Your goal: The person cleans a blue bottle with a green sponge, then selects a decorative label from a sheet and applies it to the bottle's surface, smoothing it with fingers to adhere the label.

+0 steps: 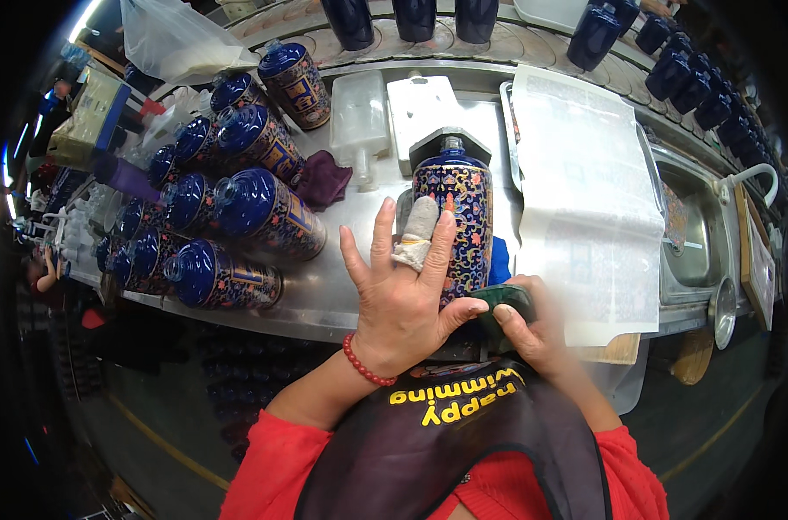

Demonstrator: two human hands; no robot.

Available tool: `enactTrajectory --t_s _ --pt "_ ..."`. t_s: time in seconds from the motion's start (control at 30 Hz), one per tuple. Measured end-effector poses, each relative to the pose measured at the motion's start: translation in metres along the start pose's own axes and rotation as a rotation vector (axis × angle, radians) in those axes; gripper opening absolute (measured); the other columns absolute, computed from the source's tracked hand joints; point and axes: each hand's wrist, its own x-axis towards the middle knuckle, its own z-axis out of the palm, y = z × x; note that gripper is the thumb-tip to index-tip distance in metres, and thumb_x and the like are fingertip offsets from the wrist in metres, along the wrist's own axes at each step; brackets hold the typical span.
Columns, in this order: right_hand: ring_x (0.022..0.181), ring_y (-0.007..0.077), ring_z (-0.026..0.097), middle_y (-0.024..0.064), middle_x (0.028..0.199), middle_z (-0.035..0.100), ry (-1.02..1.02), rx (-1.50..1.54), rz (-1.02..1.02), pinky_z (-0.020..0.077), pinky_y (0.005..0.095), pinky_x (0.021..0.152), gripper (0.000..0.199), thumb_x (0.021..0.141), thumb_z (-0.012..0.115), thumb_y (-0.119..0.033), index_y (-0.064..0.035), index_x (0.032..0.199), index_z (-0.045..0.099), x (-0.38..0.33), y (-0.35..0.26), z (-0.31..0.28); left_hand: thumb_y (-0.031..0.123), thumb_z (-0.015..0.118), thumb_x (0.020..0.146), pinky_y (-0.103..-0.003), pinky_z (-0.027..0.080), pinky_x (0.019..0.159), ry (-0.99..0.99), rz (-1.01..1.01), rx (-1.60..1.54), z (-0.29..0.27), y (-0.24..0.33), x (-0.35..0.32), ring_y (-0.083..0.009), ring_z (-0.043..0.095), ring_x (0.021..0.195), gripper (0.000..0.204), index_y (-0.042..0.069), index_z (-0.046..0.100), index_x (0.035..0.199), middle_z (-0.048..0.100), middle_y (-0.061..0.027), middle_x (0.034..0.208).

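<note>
While the left hand lies spread over the patterned bottle, the right hand beside it pinches a dark-green object.

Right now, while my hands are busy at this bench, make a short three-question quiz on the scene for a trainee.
1. Choose: what does the right hand hold? a) a plastic bag b) a dark green object c) a faucet
2. True or false: the purple cloth lies left of the patterned bottle nearest the left hand.
3. Fill in: in the picture, the sink is to the ___ of the white sheet.
Key: 1. b; 2. true; 3. right.
</note>
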Motion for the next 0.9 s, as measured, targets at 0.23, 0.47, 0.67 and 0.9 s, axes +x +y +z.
enactTrajectory --t_s 0.23,0.47,0.67,0.9 --pt "0.078 0.0194 0.066 0.0116 0.09 0.069 -0.002 -0.03 -0.03 0.0527 0.0316 0.072 0.027 0.092 0.071 -0.014 0.0005 0.112 0.06 0.001 0.002 0.0 0.074 0.037 0.096 -0.077 0.007 0.11 0.001 0.031 0.022 0.004 0.002 0.004 -0.0528 0.023 0.144 0.085 0.011 0.048 0.153 0.053 -0.0272 0.143" --pt "0.079 0.0204 0.067 0.0122 0.091 0.07 -0.028 -0.015 0.006 0.0529 0.0318 0.073 0.027 0.092 0.071 -0.014 0.0007 0.112 0.061 0.0 -0.001 -0.003 0.074 0.036 0.097 -0.078 0.007 0.109 0.036 0.02 0.016 0.0 0.0 0.01 -0.0549 0.024 0.143 0.084 0.013 0.048 0.154 0.059 -0.0276 0.136" --pt "0.08 0.0211 0.067 0.0129 0.091 0.069 -0.012 -0.003 0.009 0.0529 0.0323 0.073 0.026 0.092 0.07 -0.015 0.0008 0.111 0.061 0.001 0.001 -0.002 0.073 0.039 0.096 -0.079 0.008 0.109 0.033 0.001 0.049 0.005 -0.001 0.022 -0.0562 0.028 0.141 0.083 0.013 0.049 0.153 0.064 -0.0307 0.12" --pt "0.08 0.0217 0.067 0.0131 0.091 0.069 -0.028 -0.038 0.013 0.0529 0.0326 0.073 0.026 0.091 0.07 -0.014 0.001 0.111 0.062 0.0 -0.002 -0.004 0.072 0.041 0.096 -0.079 0.01 0.108 0.084 0.046 0.032 0.004 -0.004 0.03 -0.0572 0.033 0.137 0.085 0.009 0.048 0.153 0.064 -0.033 0.117"
